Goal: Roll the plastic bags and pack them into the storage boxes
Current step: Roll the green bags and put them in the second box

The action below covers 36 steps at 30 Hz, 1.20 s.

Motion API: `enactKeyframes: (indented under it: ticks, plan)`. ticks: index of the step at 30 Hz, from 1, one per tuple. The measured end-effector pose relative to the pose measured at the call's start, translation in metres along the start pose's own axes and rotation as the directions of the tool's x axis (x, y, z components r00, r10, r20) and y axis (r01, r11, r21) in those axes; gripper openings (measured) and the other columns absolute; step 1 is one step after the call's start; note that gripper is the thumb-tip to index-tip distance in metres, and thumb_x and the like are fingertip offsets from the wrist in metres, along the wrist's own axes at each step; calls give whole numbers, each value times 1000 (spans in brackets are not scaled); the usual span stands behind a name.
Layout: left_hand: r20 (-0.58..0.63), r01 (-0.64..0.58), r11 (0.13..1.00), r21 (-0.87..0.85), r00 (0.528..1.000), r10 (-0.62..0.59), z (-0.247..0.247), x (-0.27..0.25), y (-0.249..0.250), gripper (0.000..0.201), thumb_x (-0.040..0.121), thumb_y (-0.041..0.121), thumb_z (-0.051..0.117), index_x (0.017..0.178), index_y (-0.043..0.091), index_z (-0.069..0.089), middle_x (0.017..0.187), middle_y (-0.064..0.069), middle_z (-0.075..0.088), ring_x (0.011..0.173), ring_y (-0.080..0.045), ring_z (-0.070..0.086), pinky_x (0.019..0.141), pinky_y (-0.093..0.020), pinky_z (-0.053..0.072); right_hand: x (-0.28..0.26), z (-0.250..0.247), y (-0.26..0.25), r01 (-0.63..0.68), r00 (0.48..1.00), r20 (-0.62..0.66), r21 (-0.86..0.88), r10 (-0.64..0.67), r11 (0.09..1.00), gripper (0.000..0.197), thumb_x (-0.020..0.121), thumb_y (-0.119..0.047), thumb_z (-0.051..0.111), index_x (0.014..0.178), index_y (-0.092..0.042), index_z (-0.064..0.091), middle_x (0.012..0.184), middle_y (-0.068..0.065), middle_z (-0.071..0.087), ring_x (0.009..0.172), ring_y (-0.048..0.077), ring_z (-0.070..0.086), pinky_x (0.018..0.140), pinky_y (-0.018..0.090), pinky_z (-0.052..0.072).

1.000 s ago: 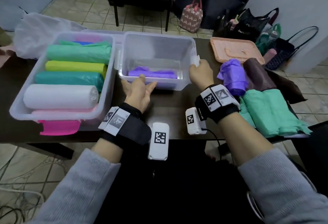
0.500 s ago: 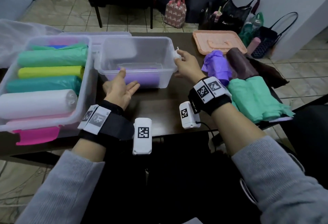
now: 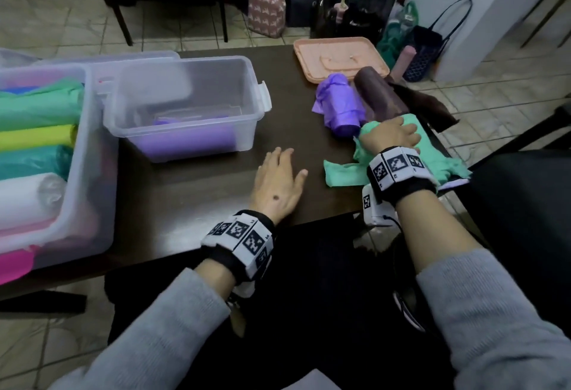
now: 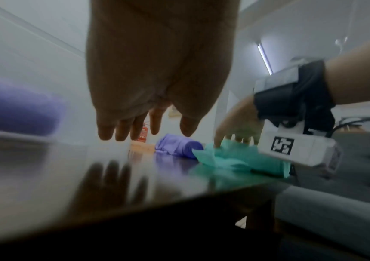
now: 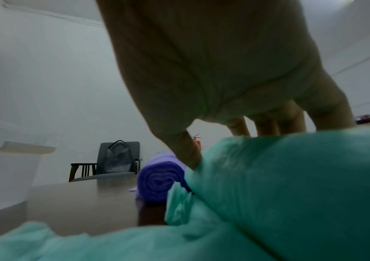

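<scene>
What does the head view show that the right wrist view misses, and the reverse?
Head only: the big storage box of coloured rolls, the small storage box with a purple roll inside, the left hand open over the table.
Right wrist only: the loose purple roll's spiral end.
Both: the right hand on the green bag.

Counter dark brown, glossy. Small storage box clear plastic, purple roll inside. Big storage box clear too; its rolls run green, yellow, teal, white, with pink bag at the near end. Loose on the counter: purple bag roll, dark brown roll, mint-green bags. Tray salmon pink. Wristbands black with black-and-white square markers. Sleeves grey. Floor tiles beige.
</scene>
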<state>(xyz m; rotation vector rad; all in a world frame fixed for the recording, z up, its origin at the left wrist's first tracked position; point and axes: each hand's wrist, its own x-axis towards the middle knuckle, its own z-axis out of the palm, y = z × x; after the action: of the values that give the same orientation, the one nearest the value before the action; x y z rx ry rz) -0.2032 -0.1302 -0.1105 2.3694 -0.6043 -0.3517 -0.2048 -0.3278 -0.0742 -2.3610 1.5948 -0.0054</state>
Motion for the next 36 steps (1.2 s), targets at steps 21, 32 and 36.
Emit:
enactKeyframes:
  ticks: [21, 32, 36]
  plan:
    - [126, -71, 940, 334, 992, 30, 20, 0, -26, 75, 91, 61, 34, 151, 27, 6, 158, -8, -8, 145, -22, -15, 113, -44, -14, -43, 8, -21, 205, 864, 386, 316, -323, 926, 70, 87, -50, 57, 135, -2, 42, 138, 12, 48, 125, 25, 47, 93, 26, 37]
    - [235, -4, 965, -264, 970, 68, -2, 20, -8, 110, 45, 83, 68, 137, 29, 42, 140, 3, 47, 133, -19, 40, 113, -48, 28, -44, -3, -16, -377, 694, 680, 625, -239, 683, 41, 103, -8, 19, 140, 8, 26, 138, 24, 42, 118, 37, 51, 89, 41, 45]
    - [143, -19, 966, -258, 988, 57, 0, 17, 2, 121, 62, 36, 85, 151, 19, 5, 153, -4, 20, 140, -16, 22, 110, -23, 20, -45, 3, -13, -358, 705, 650, 673, -286, 647, 37, 99, 0, 22, 135, 7, 32, 118, 24, 54, 99, 36, 60, 78, 39, 49]
